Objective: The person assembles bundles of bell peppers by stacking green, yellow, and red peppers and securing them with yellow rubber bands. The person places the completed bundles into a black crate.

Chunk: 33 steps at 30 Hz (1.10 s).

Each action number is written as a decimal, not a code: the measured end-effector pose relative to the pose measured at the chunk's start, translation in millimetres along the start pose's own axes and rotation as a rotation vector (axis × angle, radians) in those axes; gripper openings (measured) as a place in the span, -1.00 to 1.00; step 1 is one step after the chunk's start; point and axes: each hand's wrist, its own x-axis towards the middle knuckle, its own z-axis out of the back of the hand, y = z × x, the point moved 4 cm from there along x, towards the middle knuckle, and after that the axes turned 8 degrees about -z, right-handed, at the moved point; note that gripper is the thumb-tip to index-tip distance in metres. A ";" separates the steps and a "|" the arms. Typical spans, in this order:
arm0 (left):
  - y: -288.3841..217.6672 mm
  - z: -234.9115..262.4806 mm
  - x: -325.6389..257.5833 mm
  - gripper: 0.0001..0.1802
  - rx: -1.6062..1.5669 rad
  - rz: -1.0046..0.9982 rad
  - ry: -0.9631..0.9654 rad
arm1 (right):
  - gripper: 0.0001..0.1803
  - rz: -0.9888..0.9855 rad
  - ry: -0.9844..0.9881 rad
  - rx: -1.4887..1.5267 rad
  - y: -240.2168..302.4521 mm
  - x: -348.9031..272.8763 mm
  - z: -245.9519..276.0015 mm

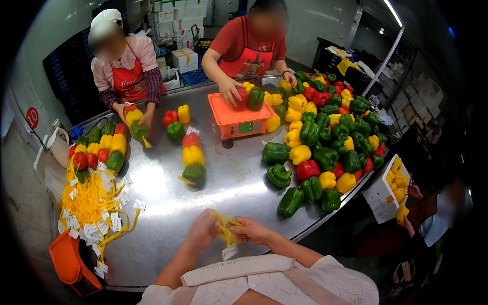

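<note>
Stacked white boxes fill the back of this workroom, and before them stretches a shiny metal table with peppers spread over much of it. At its near edge, just in front of the wearer's chest, a yellow net sleeve is stretched between two bare hands, a white tag dangling below. From where I stand, the right hand pinches one side of the netting between thumb and fingers; the left hand grips the other side, though blur hides exactly how its fingers sit. No pepper shows inside, so I judge the step in hand to be opening up the sleeve, and the next move seems to call for a widened mouth and peppers brought within reach. More netting lies in a tangled sleeve pile to the left. Farther up the table, a netted bundle shows red, yellow and green in a row, near three loose peppers. Across the table, a co-worker's hand rests on a red pepper atop an orange scale, and a big pepper heap crowds the right side.
</note>
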 end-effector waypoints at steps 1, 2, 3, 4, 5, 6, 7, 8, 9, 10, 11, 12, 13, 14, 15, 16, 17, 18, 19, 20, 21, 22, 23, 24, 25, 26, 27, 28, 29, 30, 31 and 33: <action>3.0 -0.4 -3.2 -0.91 -0.012 0.039 0.003 | -0.81 -0.009 0.016 -0.038 -1.8 0.3 -0.7; 5.5 -1.4 -6.8 -0.90 0.008 0.063 0.037 | -0.82 0.010 -0.039 -0.003 -1.3 -0.2 1.8; 9.7 -1.4 -11.6 -0.89 0.039 0.087 0.034 | -0.83 0.028 -0.079 0.036 0.4 -1.2 4.0; 13.1 -2.4 -15.6 -0.88 0.048 0.098 0.071 | -0.84 0.044 -0.122 0.077 2.3 -2.3 5.6; 16.5 0.4 -18.8 -0.87 0.166 0.172 0.069 | -0.85 0.076 -0.154 0.168 4.8 -4.5 6.7; 19.8 2.0 -21.5 -0.85 0.261 0.227 0.109 | -0.86 0.109 -0.187 0.255 7.7 -6.5 8.3; 23.5 3.4 -24.0 -0.83 0.356 0.281 0.148 | -0.86 0.177 -0.198 0.342 11.0 -8.9 8.1; 26.0 4.9 -24.9 -0.82 0.338 0.307 0.144 | -0.87 0.126 -0.232 0.392 9.4 -9.5 7.5; 28.9 5.9 -25.2 -0.81 0.322 0.331 0.138 | -0.87 0.110 -0.242 0.443 9.0 -10.3 6.6; 31.4 9.9 -24.9 -0.80 0.355 0.380 0.066 | -0.87 0.127 -0.179 0.450 10.9 -10.5 3.9; 30.5 9.2 -22.6 -0.82 0.282 0.273 0.045 | -0.86 0.092 -0.139 0.518 8.9 -10.7 2.5; 29.9 10.9 -19.5 -0.84 0.255 0.195 -0.039 | -0.84 0.087 -0.032 0.543 9.3 -10.8 -0.5; 30.1 13.0 -17.7 -0.86 0.230 0.140 -0.123 | -0.83 0.056 -0.013 0.567 6.8 -11.5 0.4; 29.6 12.6 -15.4 -0.89 0.201 0.094 -0.140 | -0.84 0.047 0.042 0.467 5.5 -12.1 -0.7; 27.2 13.1 -12.1 -0.91 0.182 0.066 -0.155 | -0.85 0.016 0.015 0.365 2.5 -11.7 0.4; 23.1 10.9 -9.3 -0.92 0.136 -0.012 -0.107 | -0.85 0.002 0.012 0.261 -0.3 -11.3 0.0; 23.0 11.1 -7.7 -0.89 0.139 0.035 -0.101 | -0.87 -0.035 0.008 0.243 -3.7 -10.5 -0.6; 20.6 9.1 -5.2 -0.85 0.113 0.029 -0.026 | -0.88 -0.052 0.027 0.218 -6.2 -9.4 -2.4; 19.4 8.3 -3.6 -0.80 0.096 0.031 0.013 | -0.89 -0.086 0.043 0.190 -8.5 -8.2 -4.2; 20.1 6.8 -2.8 -0.85 0.024 0.052 0.068 | -0.91 -0.053 0.044 0.237 -8.0 -7.0 -4.8; 21.9 6.7 -2.4 -0.89 -0.039 0.080 0.088 | -0.92 -0.036 0.043 0.282 -7.1 -5.6 -4.8; 24.6 7.1 -2.6 -0.91 -0.102 0.109 0.103 | -0.93 -0.044 0.003 0.333 -7.4 -4.9 -2.5; 29.5 10.2 -3.4 -0.91 -0.024 0.146 0.067 | -0.93 -0.001 -0.030 0.339 -5.2 -5.0 0.9; 35.2 13.3 -4.9 -0.92 0.053 0.181 0.029 | -0.93 0.017 -0.102 0.346 -3.9 -5.6 6.8; 40.1 14.5 -6.1 -0.92 0.094 0.212 0.055 | -0.94 0.050 -0.147 0.354 -2.7 -6.6 12.6; 41.4 19.3 -6.0 -0.92 0.194 0.197 0.010 | -0.94 0.045 -0.210 0.311 -2.8 -7.6 19.3; 41.3 21.9 -5.1 -0.91 0.264 0.177 0.034 | -0.94 0.060 -0.245 0.268 -2.3 -8.5 26.1; 40.6 24.0 -3.4 -0.90 0.335 0.157 0.060 | -0.95 0.102 -0.257 0.228 -1.1 -8.3 31.8; 41.6 26.2 -2.1 -0.89 0.357 0.175 0.064 | -0.94 0.082 -0.281 0.247 -3.8 -7.6 37.4; 41.8 28.6 0.8 -0.88 0.379 0.193 0.067 | -0.93 0.082 -0.282 0.270 -6.1 -6.2 42.0; 41.9 30.7 2.9 -0.87 0.402 0.187 0.066 | -0.92 0.065 -0.317 0.296 -10.4 -3.8 46.5; 45.1 35.3 9.2 -0.82 0.440 0.226 0.056 | -0.89 0.176 -0.430 0.068 -10.8 3.7 53.7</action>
